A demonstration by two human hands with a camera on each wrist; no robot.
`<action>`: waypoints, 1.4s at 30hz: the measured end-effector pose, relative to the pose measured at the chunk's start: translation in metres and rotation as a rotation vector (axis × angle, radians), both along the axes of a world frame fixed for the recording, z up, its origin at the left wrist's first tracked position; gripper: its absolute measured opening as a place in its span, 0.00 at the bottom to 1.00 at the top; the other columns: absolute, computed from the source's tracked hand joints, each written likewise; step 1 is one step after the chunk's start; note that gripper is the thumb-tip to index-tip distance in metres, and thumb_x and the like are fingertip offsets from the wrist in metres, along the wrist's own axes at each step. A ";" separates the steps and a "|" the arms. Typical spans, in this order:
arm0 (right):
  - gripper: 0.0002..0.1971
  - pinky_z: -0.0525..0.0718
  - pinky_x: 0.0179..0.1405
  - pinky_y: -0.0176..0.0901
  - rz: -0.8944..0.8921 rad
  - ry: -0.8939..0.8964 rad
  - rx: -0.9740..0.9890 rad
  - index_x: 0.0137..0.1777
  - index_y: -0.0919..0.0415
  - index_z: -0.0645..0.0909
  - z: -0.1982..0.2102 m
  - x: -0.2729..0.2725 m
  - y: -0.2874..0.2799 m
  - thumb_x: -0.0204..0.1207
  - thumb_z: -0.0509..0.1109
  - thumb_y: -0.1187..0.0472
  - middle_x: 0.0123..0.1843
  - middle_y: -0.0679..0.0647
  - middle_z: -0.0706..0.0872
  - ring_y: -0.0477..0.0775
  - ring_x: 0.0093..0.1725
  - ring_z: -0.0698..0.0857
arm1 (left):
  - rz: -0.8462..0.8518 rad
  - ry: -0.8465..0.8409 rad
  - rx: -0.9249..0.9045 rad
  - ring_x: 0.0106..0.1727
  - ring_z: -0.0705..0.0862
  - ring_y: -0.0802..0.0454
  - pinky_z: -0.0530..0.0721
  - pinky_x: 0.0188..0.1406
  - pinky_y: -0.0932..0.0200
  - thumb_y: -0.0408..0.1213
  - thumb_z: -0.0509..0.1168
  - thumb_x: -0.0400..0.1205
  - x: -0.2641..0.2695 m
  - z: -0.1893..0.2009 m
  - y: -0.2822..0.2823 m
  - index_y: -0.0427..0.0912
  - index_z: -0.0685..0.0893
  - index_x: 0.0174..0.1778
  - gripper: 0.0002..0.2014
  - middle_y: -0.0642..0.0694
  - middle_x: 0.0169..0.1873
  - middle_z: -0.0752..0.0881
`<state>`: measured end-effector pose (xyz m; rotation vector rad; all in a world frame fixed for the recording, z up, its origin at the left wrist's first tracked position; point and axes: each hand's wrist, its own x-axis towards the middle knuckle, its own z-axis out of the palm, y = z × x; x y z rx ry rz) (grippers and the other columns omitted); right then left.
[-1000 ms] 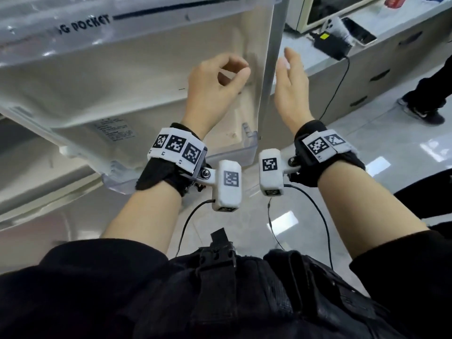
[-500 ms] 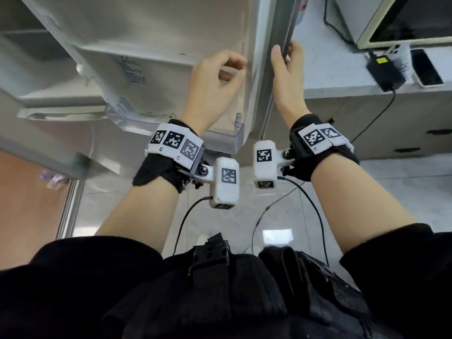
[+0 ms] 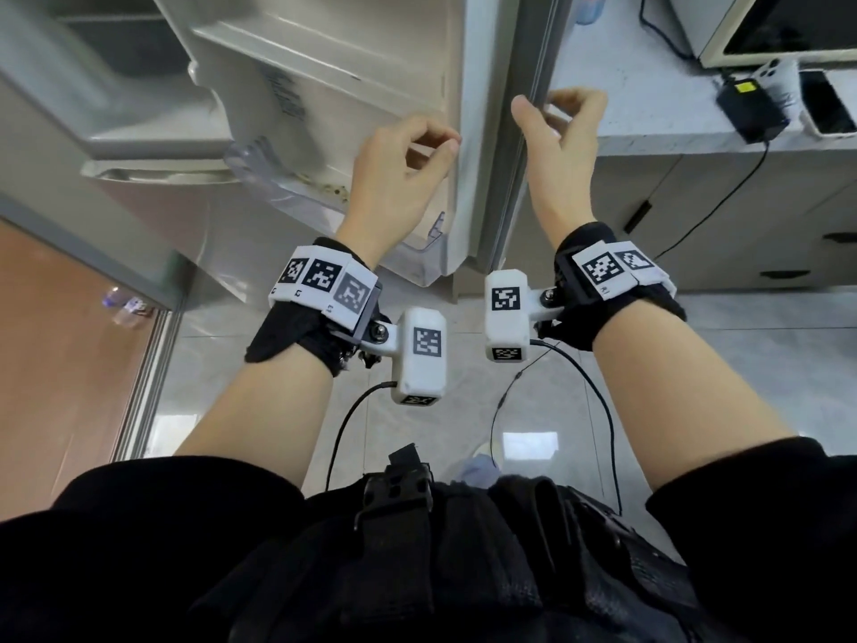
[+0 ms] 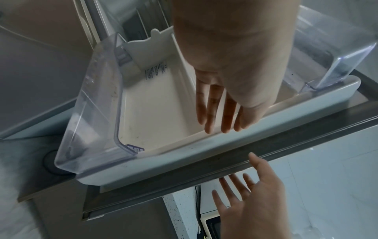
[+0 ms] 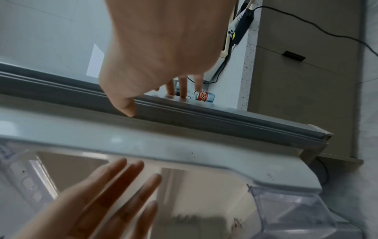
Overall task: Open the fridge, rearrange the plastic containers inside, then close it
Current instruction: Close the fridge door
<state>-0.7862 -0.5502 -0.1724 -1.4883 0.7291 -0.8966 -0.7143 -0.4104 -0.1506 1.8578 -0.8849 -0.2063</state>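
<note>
The fridge door (image 3: 352, 71) stands open, with its white inner liner facing me. A clear door bin (image 3: 287, 178) (image 4: 92, 113) at its foot holds nothing I can see. My left hand (image 3: 394, 164) hovers at the liner with fingers loosely curled and holds nothing. My right hand (image 3: 556, 146) grips the door's grey free edge (image 3: 514, 187), thumb on the gasket (image 5: 184, 113), fingers round the outer side. The plastic containers are out of view. The fridge interior (image 3: 116, 53) is blurred at upper left.
A pale counter (image 3: 649, 109) stands right of the door. It carries a screen (image 3: 788, 25), a phone (image 3: 830, 104), a black charger (image 3: 751, 109) with a trailing cable, and a bottle (image 5: 202, 97). Cabinet drawers (image 3: 742, 215) sit below it. An orange-brown panel (image 3: 60, 341) is at left.
My right hand came from free air beside the door onto its edge and its fingers curled round it. My view dropped along the door. The left hand stayed by the liner.
</note>
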 end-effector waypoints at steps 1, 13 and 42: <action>0.20 0.80 0.56 0.41 -0.012 -0.003 -0.023 0.55 0.58 0.67 -0.003 -0.004 0.011 0.70 0.72 0.54 0.54 0.52 0.76 0.57 0.58 0.80 | 0.003 -0.005 -0.008 0.47 0.88 0.50 0.89 0.50 0.45 0.36 0.64 0.81 -0.002 0.000 0.010 0.44 0.86 0.48 0.05 0.59 0.39 0.86; 0.21 0.79 0.39 0.31 0.352 0.123 -0.233 0.44 0.50 0.73 0.000 -0.021 0.118 0.60 0.83 0.51 0.38 0.45 0.79 0.43 0.36 0.78 | 0.215 -0.047 -0.227 0.34 0.88 0.51 0.88 0.36 0.49 0.38 0.63 0.82 -0.027 -0.005 0.115 0.56 0.76 0.36 0.10 0.53 0.31 0.83; 0.12 0.83 0.36 0.45 0.991 0.085 -0.197 0.27 0.56 0.78 0.001 0.226 0.387 0.65 0.79 0.60 0.30 0.61 0.85 0.53 0.30 0.83 | 0.861 -0.046 -0.137 0.59 0.84 0.50 0.83 0.62 0.37 0.46 0.55 0.82 0.144 -0.015 0.393 0.42 0.77 0.66 0.20 0.46 0.59 0.84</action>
